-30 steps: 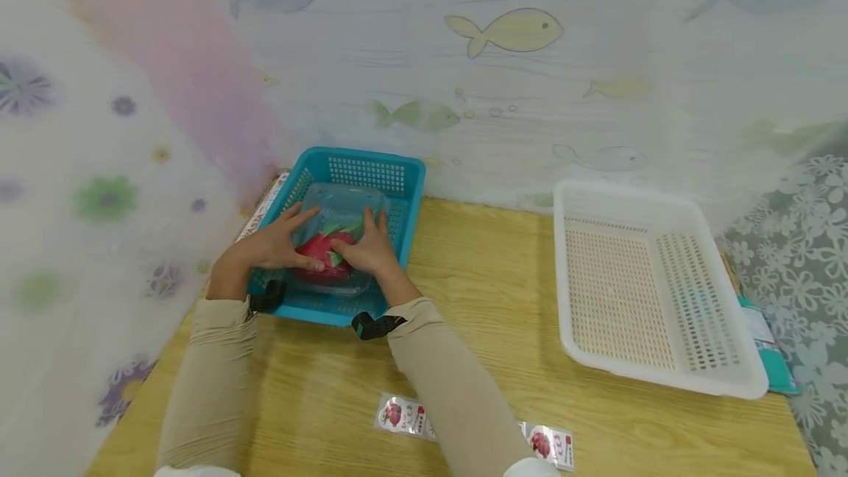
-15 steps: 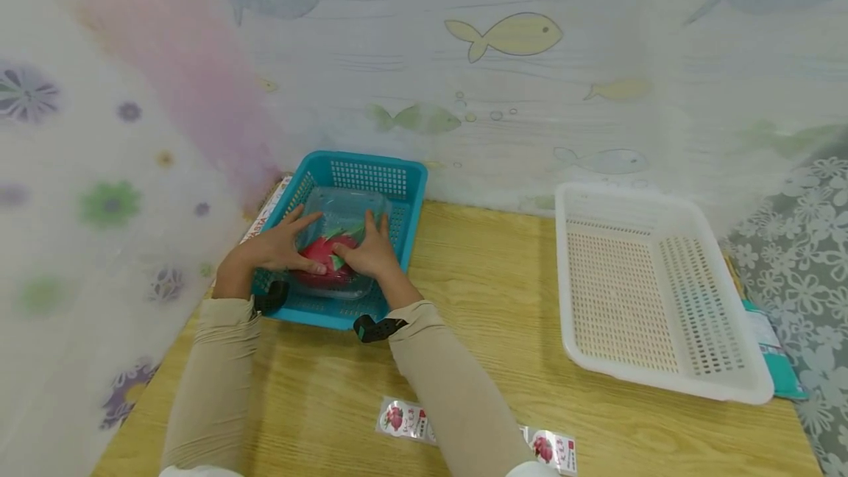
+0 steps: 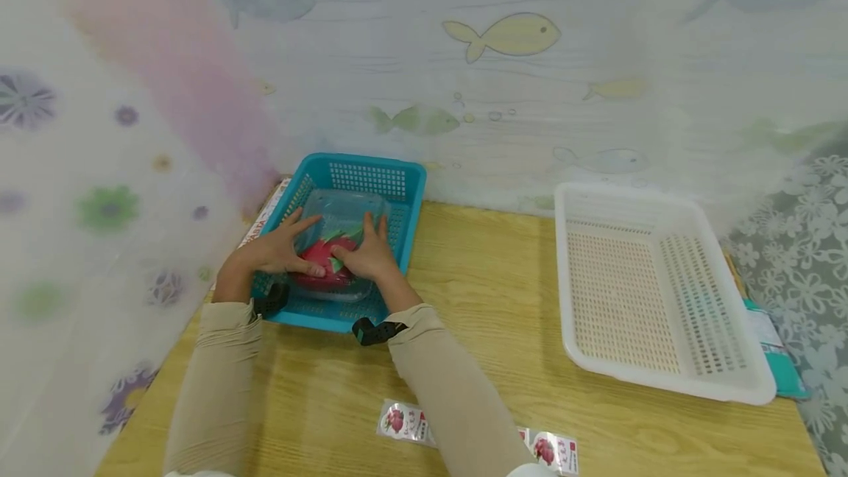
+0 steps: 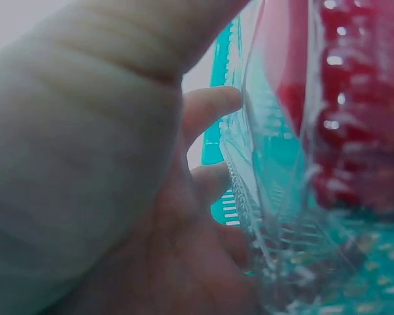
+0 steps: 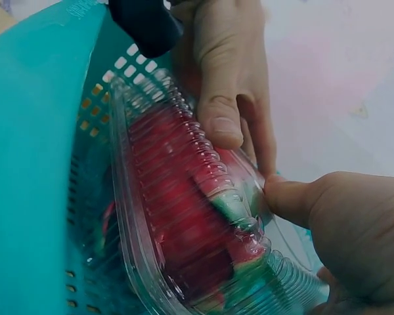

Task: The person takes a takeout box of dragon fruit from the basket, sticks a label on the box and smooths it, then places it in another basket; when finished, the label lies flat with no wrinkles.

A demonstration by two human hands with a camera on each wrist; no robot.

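Note:
A clear plastic clamshell box point(image 3: 344, 202) lies in the left part of the blue basket point(image 3: 419, 193). Inside it shows a red dragon fruit point(image 3: 319, 256) with green leaf tips. My left hand point(image 3: 273, 247) grips the box's left side, its thumb over the lid above the fruit and its fingers spread along the wall. From the right, my right hand point(image 3: 375, 252) holds the opposite side, thumb close to the other thumb. The right wrist view shows the ribbed box point(image 5: 184, 197) tilted beside the basket wall, both thumbs at its edge.
A white perforated basket point(image 3: 623, 300) stands at the right of the wooden table point(image 3: 490, 271), with a teal packet point(image 3: 785, 374) beside it. Dragon fruit label stickers point(image 3: 403, 419) lie near the front, partly under the right forearm. A patterned wall point(image 3: 503, 94) rises behind.
The head view has shifted slightly, so the scene sits a little lower. Both hands keep the same hold on the box.

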